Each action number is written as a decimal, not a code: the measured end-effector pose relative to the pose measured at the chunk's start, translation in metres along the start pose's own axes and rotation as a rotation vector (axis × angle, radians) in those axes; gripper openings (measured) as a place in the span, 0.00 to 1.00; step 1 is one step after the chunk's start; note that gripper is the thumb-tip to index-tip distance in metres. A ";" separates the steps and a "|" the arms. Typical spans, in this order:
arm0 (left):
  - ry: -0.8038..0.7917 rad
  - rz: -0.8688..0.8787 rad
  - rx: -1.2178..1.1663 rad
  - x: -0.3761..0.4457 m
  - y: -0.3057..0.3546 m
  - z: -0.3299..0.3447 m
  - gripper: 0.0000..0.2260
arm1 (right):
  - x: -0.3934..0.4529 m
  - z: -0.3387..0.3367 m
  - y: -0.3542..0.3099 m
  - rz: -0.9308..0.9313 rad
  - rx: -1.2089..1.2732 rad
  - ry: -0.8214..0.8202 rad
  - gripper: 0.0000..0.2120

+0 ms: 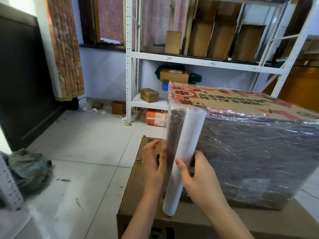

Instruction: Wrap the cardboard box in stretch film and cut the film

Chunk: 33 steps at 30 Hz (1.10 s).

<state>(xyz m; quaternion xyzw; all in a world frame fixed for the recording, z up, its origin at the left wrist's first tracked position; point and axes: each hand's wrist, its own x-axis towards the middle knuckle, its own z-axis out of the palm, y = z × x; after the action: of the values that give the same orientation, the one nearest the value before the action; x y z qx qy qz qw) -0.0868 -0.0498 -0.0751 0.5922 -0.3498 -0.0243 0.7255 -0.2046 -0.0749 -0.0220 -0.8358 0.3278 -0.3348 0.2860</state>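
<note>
A large cardboard box [250, 152] with red print on its top stands at the right, its sides covered in shiny stretch film. A white roll of stretch film [183, 152] leans upright against the box's near left corner, its lower end on a plain carton below. A sheet of film [170, 121] runs from the roll to the box corner. My right hand [200, 176] grips the roll at its middle, thumb in front. My left hand [155, 163] is beside the roll with straight fingers, touching the film's left edge.
The wrapped box sits on a flat brown carton [138, 195]. Behind stands a white metal shelf rack [189, 59] with several cartons. White tiled floor [82, 152] spreads to the left, with a crumpled cloth [29, 166] and a dark panel [22, 80] against the wall.
</note>
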 end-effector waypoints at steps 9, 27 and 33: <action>-0.187 0.192 -0.086 0.007 0.012 0.017 0.22 | -0.006 -0.021 0.001 -0.082 -0.194 0.221 0.24; -0.076 0.605 0.250 0.065 0.063 0.021 0.23 | 0.007 0.006 0.014 -0.320 -0.358 0.272 0.34; -0.219 0.269 -0.195 0.054 0.054 0.023 0.23 | 0.003 0.004 0.020 -0.344 -0.289 0.297 0.33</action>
<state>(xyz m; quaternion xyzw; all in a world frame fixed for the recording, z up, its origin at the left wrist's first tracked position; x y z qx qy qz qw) -0.0791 -0.0775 -0.0012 0.4609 -0.4987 -0.0252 0.7336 -0.2069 -0.0889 -0.0376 -0.8531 0.2637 -0.4473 0.0511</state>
